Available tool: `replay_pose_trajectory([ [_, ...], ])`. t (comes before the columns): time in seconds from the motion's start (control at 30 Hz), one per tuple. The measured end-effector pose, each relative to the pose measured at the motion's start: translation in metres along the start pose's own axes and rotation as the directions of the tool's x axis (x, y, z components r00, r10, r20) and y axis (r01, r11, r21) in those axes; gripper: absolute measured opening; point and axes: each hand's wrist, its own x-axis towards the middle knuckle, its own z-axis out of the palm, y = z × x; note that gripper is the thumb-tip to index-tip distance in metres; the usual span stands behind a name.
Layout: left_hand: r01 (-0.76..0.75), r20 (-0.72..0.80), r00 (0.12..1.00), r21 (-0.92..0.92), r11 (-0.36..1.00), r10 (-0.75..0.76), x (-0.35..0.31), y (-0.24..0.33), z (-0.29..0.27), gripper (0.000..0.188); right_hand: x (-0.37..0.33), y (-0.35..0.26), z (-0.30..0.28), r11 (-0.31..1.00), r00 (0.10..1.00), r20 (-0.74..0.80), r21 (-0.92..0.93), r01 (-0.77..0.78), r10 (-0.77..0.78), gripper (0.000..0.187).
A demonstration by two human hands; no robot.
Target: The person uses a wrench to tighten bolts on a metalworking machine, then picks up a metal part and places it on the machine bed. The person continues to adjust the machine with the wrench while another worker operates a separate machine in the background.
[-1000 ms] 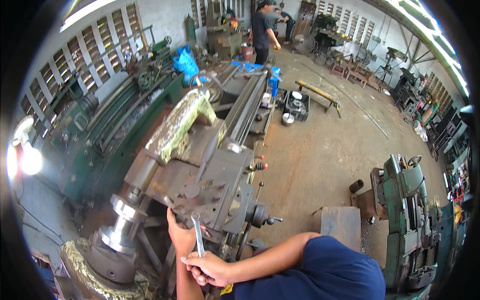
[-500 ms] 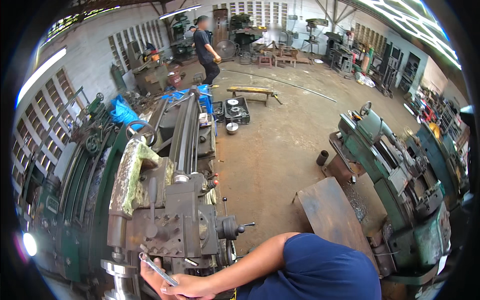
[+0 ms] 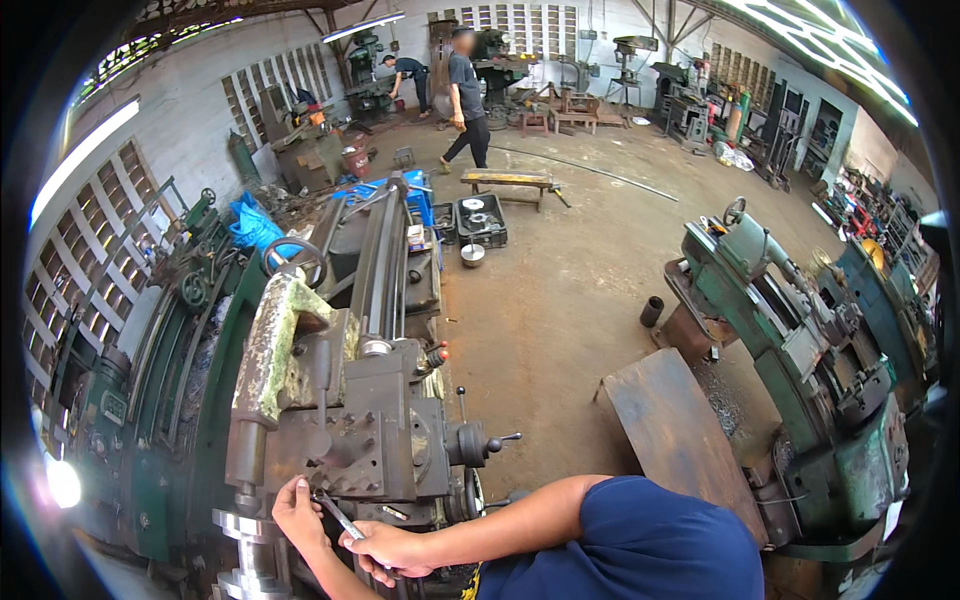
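Observation:
My right hand [image 3: 392, 548] is closed around a metal wrench [image 3: 345, 520]. The wrench's far end reaches up to the near edge of the lathe's tool post [image 3: 345, 465], a dark block with several bolts. Beside that end, my left hand [image 3: 298, 515] has its fingers pinched together at the tool post's near left corner; what they hold, if anything, is too small to make out. Just below and left of my left hand, a shiny stepped metal workpiece [image 3: 248, 555] sits in the lathe. The lathe's tailstock [image 3: 275, 350], with chipped pale paint, stands beyond the tool post.
The lathe's crank handle [image 3: 490, 442] sticks out to the right of the carriage. A brown metal table [image 3: 670, 420] and a green lathe [image 3: 770, 310] stand on the right. Farther off are a low bench [image 3: 507, 180], a walking person [image 3: 465, 95] and a bent-over person [image 3: 408, 75].
My left hand has come up from behind the wrench to the tool post's corner. The wrench's end has moved right, toward the tool post. The walking person has moved right.

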Motion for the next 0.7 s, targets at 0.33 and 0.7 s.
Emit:
replay_pose_trajectory([
  [0.33,0.034,0.068,0.997,-0.018,0.999,-0.033,-0.002,0.006,-0.005,0.02,-0.007,-0.011,-0.008,0.993,0.993,0.016,0.002,0.119,-0.119,0.025],
  [0.7,0.092,0.081,0.993,-0.063,0.994,-0.087,-0.004,0.007,-0.011,0.033,0.006,-0.013,-0.011,0.995,0.994,0.046,0.011,0.095,-0.095,0.029],
])
